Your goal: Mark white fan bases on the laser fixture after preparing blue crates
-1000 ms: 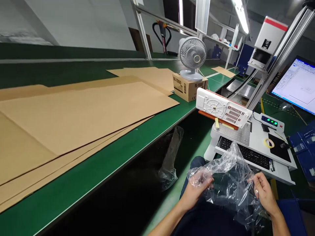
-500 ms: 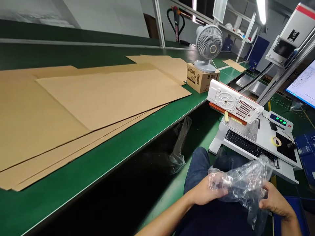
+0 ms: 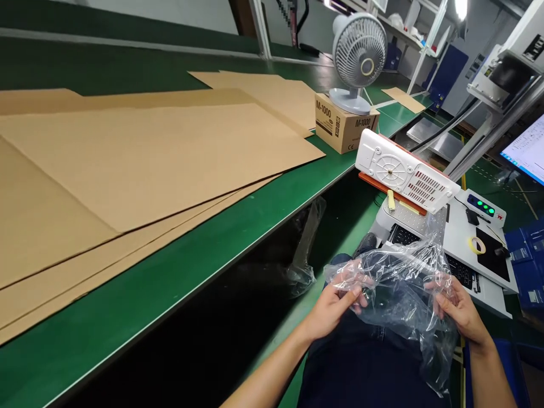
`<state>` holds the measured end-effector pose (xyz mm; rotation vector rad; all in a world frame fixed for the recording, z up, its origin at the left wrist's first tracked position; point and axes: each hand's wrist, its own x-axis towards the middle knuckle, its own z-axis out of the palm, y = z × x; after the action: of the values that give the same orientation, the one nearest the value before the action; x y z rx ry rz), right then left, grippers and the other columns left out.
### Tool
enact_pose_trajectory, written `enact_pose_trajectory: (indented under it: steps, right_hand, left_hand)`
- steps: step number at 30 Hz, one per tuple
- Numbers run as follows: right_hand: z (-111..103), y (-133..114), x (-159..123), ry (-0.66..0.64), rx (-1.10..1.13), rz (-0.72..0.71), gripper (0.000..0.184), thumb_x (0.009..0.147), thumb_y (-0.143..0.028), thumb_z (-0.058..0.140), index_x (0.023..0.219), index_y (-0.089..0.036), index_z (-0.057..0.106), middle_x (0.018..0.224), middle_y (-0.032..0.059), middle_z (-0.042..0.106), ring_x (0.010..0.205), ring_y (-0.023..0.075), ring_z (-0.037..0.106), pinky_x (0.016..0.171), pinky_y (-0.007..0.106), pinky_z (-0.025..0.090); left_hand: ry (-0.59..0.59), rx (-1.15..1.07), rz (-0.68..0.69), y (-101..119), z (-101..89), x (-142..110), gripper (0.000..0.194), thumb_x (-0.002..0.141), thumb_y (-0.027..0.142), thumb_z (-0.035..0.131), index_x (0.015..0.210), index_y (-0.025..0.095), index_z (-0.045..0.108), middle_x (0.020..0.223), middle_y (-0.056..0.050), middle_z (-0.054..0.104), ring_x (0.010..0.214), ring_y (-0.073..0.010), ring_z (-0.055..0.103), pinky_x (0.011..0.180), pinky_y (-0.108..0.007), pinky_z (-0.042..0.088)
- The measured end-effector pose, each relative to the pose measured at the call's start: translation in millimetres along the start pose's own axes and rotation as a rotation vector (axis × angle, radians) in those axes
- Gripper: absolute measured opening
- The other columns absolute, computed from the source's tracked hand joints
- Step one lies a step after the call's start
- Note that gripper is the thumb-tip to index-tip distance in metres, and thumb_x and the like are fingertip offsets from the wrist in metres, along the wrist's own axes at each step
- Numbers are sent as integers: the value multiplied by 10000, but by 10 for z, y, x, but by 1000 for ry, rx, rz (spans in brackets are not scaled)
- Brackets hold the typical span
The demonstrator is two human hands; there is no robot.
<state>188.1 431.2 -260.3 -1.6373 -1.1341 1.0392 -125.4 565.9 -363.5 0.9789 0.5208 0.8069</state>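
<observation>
while seated at the bench, the person holds a clear plastic bag (image 3: 395,294) gathered up above the lap of dark trousers (image 3: 361,362). left hand (image 3: 335,309): narrow grip, thumb and fingers closed on a bunched fold of film. right hand (image 3: 459,311): also narrow, fingers and thumb pinching the opposite side. the film spans between the hands, its lower end hanging beside the right forearm. contents, if any, cannot be confirmed through the creases.

adjacent items: a green-topped workbench (image 3: 170,249) bearing overlapping kraft cardboard sheets (image 3: 127,164) and an m-1000 carton (image 3: 340,124), with a desk fan (image 3: 359,51) on top. to the right stands a white machine with a keyboard (image 3: 461,271) and a roll of yellow tape (image 3: 476,245).

risks, as judged: thin film may slip from a pinch grip if its folds go slack. pulling the hands apart too hard could start a tear at either pinch point. the hanging end could snag on the keyboard tray's corner. if the fan is running, which cannot be told, its airflow could lift loose film toward the machine.
</observation>
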Motion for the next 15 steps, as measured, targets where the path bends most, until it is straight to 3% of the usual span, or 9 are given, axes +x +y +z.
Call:
enact_pose_trajectory:
  steps: [4, 7, 10, 12, 15]
  right_hand:
    - [146, -145, 462, -173, 31, 6, 800, 977, -546, 844, 1633, -337, 436, 1509, 150, 649, 695, 125, 649, 621, 304, 557]
    - [215, -225, 786, -263, 74, 3, 926, 912, -564, 909, 1650, -326, 403, 1518, 158, 626, 730, 122, 645, 635, 290, 563]
    - [228, -279, 1058, -325, 133, -3, 1065, 798, -507, 1021, 1649, -361, 398, 1524, 142, 610, 744, 108, 642, 633, 261, 554]
    - [219, -305, 1180, -382, 200, -15, 1061, 774, -425, 1048, 1627, -406, 417, 1542, 121, 604, 719, 85, 639, 597, 231, 543]
    - [194, -303, 1284, -502, 300, -36, 900, 904, -396, 947, 1627, -421, 412, 1485, 94, 679, 612, 59, 623, 474, 182, 511]
  left_hand:
    - [86, -39, 15, 71, -228, 78, 867, 960, 668, 775, 1634, 174, 542, 1208, -177, 799, 720, -190, 730, 634, -338, 643]
    - [137, -12, 35, 186, -342, 140, 799, 961, 657, 783, 1573, 176, 600, 1182, -171, 804, 747, -206, 743, 669, -357, 659]
    - [211, 17, 6, 349, -363, 153, 856, 888, 663, 854, 1572, 210, 607, 1247, -188, 801, 767, -238, 747, 639, -379, 664]
    - [310, 35, -49, 424, -335, 145, 949, 814, 689, 897, 1596, 248, 590, 1263, -181, 808, 737, -246, 736, 567, -364, 640]
    - [462, 132, -123, 405, -253, 253, 1044, 715, 861, 843, 1555, 275, 638, 1291, -164, 811, 715, -270, 735, 466, -337, 583]
